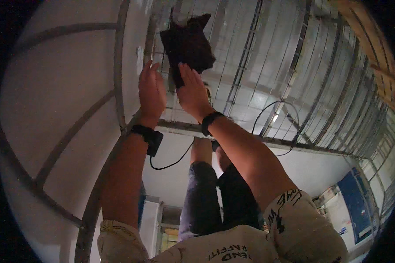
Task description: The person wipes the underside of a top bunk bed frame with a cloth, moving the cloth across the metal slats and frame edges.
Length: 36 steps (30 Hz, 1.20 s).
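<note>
A black cloth item (189,46), crumpled with a pointed corner, lies on a metal wire grid (237,65). My right hand (194,88) rests on its lower part with straight fingers, back of the hand towards me. The thumb of that hand is hidden. Just left of the cloth, my left hand (152,93) is raised with its fingers stretched out and nothing in it. A small gap shows between the two hands. Both wrists wear black bands, and the left band (148,136) carries a small box with a black cable (171,167).
Metal bars (118,72) frame the grid's left side beside a pale wall (62,82). A front rail (181,126) crosses below the hands. A black cable loop (266,107) hangs over the grid. Wooden slats (370,42) stand at the far right. My legs (200,194) are below.
</note>
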Each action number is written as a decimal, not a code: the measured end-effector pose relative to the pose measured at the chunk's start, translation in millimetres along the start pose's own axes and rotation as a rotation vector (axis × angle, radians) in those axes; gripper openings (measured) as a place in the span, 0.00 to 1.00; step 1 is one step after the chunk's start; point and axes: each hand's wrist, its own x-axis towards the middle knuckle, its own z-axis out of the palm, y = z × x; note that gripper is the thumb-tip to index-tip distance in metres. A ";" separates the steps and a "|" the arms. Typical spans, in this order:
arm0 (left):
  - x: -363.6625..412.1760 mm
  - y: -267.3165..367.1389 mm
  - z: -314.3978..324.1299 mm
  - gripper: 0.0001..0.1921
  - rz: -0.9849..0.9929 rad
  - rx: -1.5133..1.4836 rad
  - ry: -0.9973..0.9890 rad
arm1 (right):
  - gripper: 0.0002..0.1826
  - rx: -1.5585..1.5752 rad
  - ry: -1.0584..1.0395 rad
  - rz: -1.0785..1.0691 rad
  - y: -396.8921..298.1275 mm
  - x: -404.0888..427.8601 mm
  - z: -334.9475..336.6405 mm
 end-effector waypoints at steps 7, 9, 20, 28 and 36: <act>-36.1 13.8 9.6 0.16 0.072 0.072 0.019 | 0.10 0.132 -0.266 0.107 -32.6 -95.8 10.4; -36.9 22.4 10.3 0.15 0.045 0.099 0.024 | 0.10 0.068 -0.425 0.059 -42.4 -112.0 6.8; 15.9 6.0 38.9 0.15 0.251 0.201 0.044 | 0.15 -0.243 -0.514 -0.575 31.6 -153.0 -46.6; 51.3 -10.0 72.6 0.20 0.351 0.390 -0.094 | 0.06 -0.151 -0.903 -0.455 112.5 -196.0 -163.1; 61.3 -5.9 49.3 0.21 0.343 0.211 -0.176 | 0.13 -0.468 -0.913 0.460 232.4 -324.3 -329.4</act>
